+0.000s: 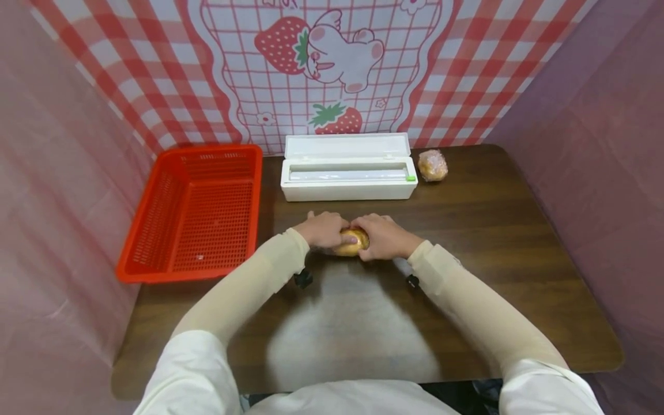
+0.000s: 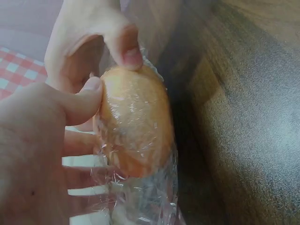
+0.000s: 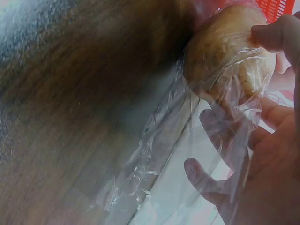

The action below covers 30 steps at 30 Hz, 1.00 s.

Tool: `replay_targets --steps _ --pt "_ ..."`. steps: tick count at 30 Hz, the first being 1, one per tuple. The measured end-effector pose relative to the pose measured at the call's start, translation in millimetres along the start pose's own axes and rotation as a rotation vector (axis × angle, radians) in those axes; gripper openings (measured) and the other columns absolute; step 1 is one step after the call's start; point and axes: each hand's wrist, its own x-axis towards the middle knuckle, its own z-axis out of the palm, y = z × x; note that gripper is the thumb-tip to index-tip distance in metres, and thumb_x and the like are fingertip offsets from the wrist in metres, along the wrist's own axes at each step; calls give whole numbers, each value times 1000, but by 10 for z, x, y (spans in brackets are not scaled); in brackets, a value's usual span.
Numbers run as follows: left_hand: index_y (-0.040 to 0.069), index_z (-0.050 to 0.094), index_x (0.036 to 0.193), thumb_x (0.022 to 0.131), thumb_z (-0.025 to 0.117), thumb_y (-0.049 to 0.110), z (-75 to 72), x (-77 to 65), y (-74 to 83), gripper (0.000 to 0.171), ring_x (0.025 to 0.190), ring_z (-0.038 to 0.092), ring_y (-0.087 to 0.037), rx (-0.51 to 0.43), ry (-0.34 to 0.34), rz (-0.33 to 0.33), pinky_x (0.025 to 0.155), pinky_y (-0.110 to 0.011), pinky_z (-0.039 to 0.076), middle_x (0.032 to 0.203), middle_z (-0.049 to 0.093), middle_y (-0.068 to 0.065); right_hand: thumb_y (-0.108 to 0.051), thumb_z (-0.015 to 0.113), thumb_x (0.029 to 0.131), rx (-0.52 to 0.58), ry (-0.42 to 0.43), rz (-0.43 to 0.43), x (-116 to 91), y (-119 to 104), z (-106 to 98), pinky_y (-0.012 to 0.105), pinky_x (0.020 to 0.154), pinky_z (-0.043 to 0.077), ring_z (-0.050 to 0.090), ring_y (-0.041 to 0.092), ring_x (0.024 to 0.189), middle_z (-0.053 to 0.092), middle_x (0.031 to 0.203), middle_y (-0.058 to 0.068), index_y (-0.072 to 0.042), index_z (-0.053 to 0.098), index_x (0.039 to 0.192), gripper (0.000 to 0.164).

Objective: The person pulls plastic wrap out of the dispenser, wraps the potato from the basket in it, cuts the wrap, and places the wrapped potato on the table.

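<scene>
Both hands meet over a golden-brown bread roll (image 1: 350,245) in front of the white box. My left hand (image 1: 324,229) grips it, thumb on its upper side and fingers spread around it. My right hand (image 1: 386,236) holds the other end between thumb and fingers. Clear cling film (image 2: 145,199) covers the roll tightly and trails past its end in the left wrist view. In the right wrist view a loose sheet of the film (image 3: 140,180) hangs over the right hand's lower fingers. The roll's underside is hidden in the head view.
The white cling film dispenser (image 1: 347,192) stands behind the hands, its lid raised, a film roll inside and a green slider (image 1: 411,178) at its right. A wrapped bread roll (image 1: 433,165) lies beside it. At left stands a red plastic basket (image 1: 256,213). Pink curtains flank the wooden table (image 1: 519,259).
</scene>
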Motion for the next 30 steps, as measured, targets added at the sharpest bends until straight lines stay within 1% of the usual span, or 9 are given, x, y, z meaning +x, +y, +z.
replay_targets --steps 2,5,10,13,17,20,26,28,30 --pt "20 67 130 99 51 60 22 -8 12 54 98 59 -16 7 38 20 101 -66 31 106 66 2 -30 79 70 17 -8 1 -4 14 -2 50 86 44 56 23 98 66 108 3 -7 63 124 61" --pt "18 69 125 100 51 56 48 -29 45 49 101 60 -17 62 103 52 103 -67 31 108 67 1 -30 78 71 44 -19 4 -8 41 -2 48 85 46 57 23 97 68 108 4 -5 64 125 61" --pt "18 71 123 100 53 55 67 -102 117 47 105 64 -21 210 195 71 107 -71 26 112 69 -2 -30 75 73 98 -41 22 18 98 -38 39 79 48 58 20 91 69 107 3 -5 65 126 59" --pt "16 64 135 97 56 59 98 -144 155 58 114 62 -24 291 189 66 109 -73 21 124 68 -5 -27 74 73 159 -53 45 31 121 -83 36 77 50 59 18 88 69 107 4 -5 65 126 58" --pt "10 47 151 94 60 61 188 -169 187 78 124 58 -28 352 148 68 110 -73 18 137 61 -9 -25 72 75 213 -68 59 30 146 -109 35 76 52 62 17 85 71 105 5 -2 67 125 56" --pt "7 41 154 92 64 60 256 -163 191 84 125 57 -30 359 139 68 110 -73 18 140 59 -10 -25 69 77 228 -87 67 29 165 -101 35 77 53 64 17 85 72 105 6 -1 69 123 52" --pt "6 48 148 89 71 54 285 -104 143 79 121 60 -29 256 112 60 109 -72 22 135 63 -9 -26 60 85 237 -128 71 29 166 -80 40 88 53 66 24 99 72 112 11 0 71 120 45" --pt "6 49 147 89 71 54 264 -77 114 79 122 59 -30 200 84 48 109 -71 24 136 62 -10 -27 59 88 209 -104 78 26 153 -67 45 91 51 65 27 103 71 114 12 0 71 120 44" --pt "6 51 147 89 71 55 240 -39 78 78 121 59 -29 165 58 32 108 -67 31 134 63 -9 -29 59 92 135 -55 74 10 139 -43 49 92 49 62 30 107 69 116 13 -2 70 123 44"
